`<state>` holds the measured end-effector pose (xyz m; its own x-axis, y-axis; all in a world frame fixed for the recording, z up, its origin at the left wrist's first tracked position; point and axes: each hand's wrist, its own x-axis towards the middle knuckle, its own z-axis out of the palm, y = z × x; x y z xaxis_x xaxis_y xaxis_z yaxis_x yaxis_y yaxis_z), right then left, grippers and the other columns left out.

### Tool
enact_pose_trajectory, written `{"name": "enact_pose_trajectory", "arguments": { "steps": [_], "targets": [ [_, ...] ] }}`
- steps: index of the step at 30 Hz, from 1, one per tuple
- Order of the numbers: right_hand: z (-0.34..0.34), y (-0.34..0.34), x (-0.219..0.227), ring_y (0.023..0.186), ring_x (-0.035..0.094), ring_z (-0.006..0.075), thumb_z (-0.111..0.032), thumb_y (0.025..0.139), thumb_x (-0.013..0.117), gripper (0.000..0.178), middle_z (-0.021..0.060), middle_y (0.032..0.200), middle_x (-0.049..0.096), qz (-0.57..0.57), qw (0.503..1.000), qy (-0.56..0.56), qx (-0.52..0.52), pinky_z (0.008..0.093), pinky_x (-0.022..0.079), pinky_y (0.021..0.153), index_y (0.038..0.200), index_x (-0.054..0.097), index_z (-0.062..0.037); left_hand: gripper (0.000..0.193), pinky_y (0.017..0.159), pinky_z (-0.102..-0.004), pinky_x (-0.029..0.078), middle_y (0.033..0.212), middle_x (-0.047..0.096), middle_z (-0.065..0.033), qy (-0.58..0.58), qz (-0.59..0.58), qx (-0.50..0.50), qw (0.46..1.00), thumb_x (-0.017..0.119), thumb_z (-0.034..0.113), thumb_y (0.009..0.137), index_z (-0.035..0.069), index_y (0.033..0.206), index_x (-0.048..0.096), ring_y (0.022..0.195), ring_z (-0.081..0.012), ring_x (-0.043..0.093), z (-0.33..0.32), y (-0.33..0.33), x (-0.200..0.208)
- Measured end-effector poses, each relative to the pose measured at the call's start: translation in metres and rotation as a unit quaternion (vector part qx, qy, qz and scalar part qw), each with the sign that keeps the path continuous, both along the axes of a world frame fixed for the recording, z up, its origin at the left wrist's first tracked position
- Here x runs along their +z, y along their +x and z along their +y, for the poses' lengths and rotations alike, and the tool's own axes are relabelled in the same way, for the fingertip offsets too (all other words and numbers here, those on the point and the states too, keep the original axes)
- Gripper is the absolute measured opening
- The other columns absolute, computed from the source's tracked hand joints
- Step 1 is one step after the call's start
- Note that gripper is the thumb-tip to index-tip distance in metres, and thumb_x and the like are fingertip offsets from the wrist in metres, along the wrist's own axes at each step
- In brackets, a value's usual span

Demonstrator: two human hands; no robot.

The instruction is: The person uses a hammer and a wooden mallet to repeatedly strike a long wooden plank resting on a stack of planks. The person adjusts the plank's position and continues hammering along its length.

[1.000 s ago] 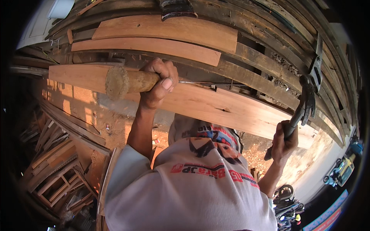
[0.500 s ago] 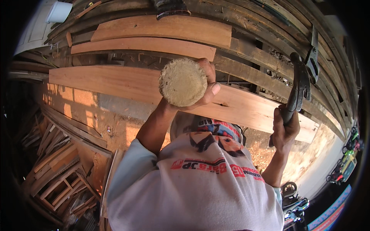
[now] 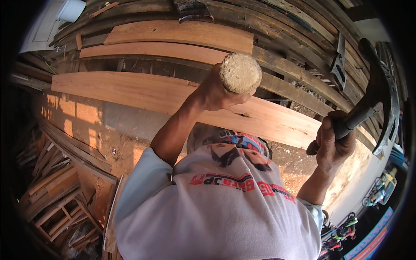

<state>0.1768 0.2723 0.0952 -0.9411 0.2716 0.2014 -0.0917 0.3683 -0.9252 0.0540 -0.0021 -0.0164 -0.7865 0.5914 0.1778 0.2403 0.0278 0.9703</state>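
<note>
In my left hand [image 3: 211, 96] is a round wooden tool handle [image 3: 241, 73], its rough, battered end facing up. My fingers wrap round it, and whatever lies beneath is hidden. It stands over a long, pale reddish plank [image 3: 130, 90] lying across the bench in front of me. Away to the right, my right hand [image 3: 334, 147] grips a dark claw hammer [image 3: 373, 93] by its handle. The hammer is raised, with its head close to the camera and apart from the wooden handle.
Two shorter boards [image 3: 186, 34] lie beyond the plank on rough dark beams [image 3: 294, 69]. Near them rest a dark-handled tool [image 3: 193, 12] and another with a slotted handle [image 3: 339, 73]. Wood offcuts [image 3: 65, 182] pile up at lower left; a white bucket [image 3: 70, 10] stands far left.
The hammer has risen toward the camera and moved right with my right hand. The wooden handle in my left hand has shifted right and slightly farther away.
</note>
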Motion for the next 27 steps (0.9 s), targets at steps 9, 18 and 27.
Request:
{"name": "enact_pose_trajectory", "arguments": {
  "steps": [9, 18, 27],
  "targets": [
    [-0.010, -0.008, 0.020, 0.059, 0.055, 0.0063, -0.007, 0.096, 0.076, 0.026, 0.0037, 0.082, 0.066, 0.020, 0.998, 0.036, 0.048, 0.0207, 0.043, 0.055, 0.116, 0.065, 0.0046, 0.032, 0.084, -0.0351, 0.057, 0.098, 0.076, -0.0077, 0.015, -0.022, 0.024, 0.999, 0.080, 0.016, 0.083, 0.003, 0.111, 0.071, 0.090, -0.0165, 0.070, 0.000, 0.001, 0.006],
    [-0.022, -0.027, 0.038, 0.071, 0.066, 0.0219, -0.004, 0.094, 0.070, 0.026, 0.0130, 0.082, 0.067, -0.111, 0.931, 0.327, 0.117, 0.0345, 0.051, 0.065, 0.119, 0.062, -0.0045, 0.033, 0.086, -0.0354, 0.056, 0.097, 0.075, -0.0074, 0.031, 0.028, 0.005, 0.999, 0.080, 0.015, 0.082, 0.004, 0.110, 0.069, 0.090, -0.0170, 0.069, 0.004, 0.004, -0.007],
    [-0.016, -0.028, 0.026, 0.057, 0.059, 0.0192, -0.006, 0.098, 0.067, 0.020, 0.0084, 0.076, 0.063, 0.024, 0.824, 0.518, 0.229, 0.0352, 0.049, 0.055, 0.115, 0.058, 0.0016, 0.033, 0.086, -0.0355, 0.055, 0.098, 0.075, -0.0071, 0.060, -0.045, -0.015, 0.997, 0.081, 0.013, 0.082, 0.006, 0.113, 0.069, 0.091, -0.0167, 0.069, 0.012, 0.005, -0.012]
  ]
}}
